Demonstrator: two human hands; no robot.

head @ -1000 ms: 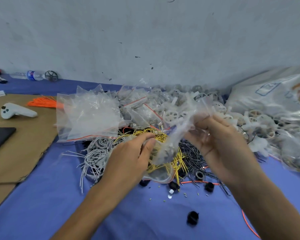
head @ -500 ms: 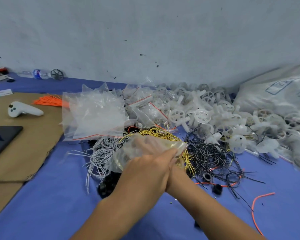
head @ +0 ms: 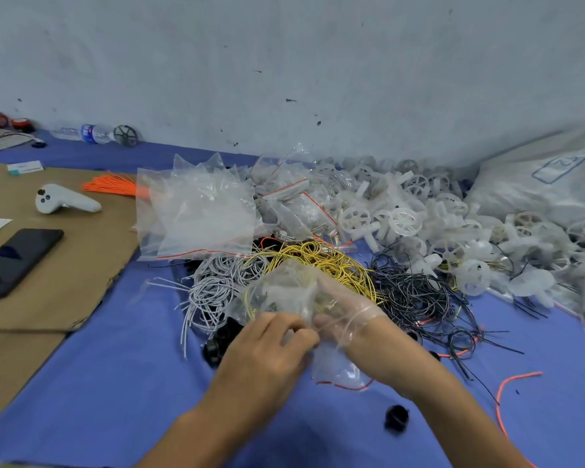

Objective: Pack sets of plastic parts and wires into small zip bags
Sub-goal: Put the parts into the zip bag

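**Right hand deep in a zip bag, left hand pinching the film**

At the far left a flat black smartphone point(head: 14, 261) and a white plastic handheld controller point(head: 65, 199) lie on a brown cardboard sheet point(head: 81, 275), which rests on the blue table cover point(head: 115, 383). A bundle of straight orange wires point(head: 112, 185) lies at the cardboard's far edge, touching a stack of empty clear zip bags with red seal lines point(head: 200, 214). Just in front of that stack sits a tangle of white wire loops point(head: 213, 288), with a coil of yellow wires point(head: 325, 261) beside it.

The person's left hand point(head: 271, 349) has its fingers curled and pinches the film of a small clear zip bag with a red seal line point(head: 284, 295), held low over the white and yellow wires. The right hand point(head: 345, 309) is inside that bag up to the wrist; seen through blurred plastic, it cannot be told whether its fingers grip anything. Some yellow wire shows inside the bag.

To the right lie a heap of thin black wires point(head: 419, 295), a pile of white plastic spoked wheel parts point(head: 402, 214) and a large filled translucent sack point(head: 537, 184). A loose orange wire point(head: 507, 390) and a small black round plastic part point(head: 396, 417) lie on the cover near the right forearm
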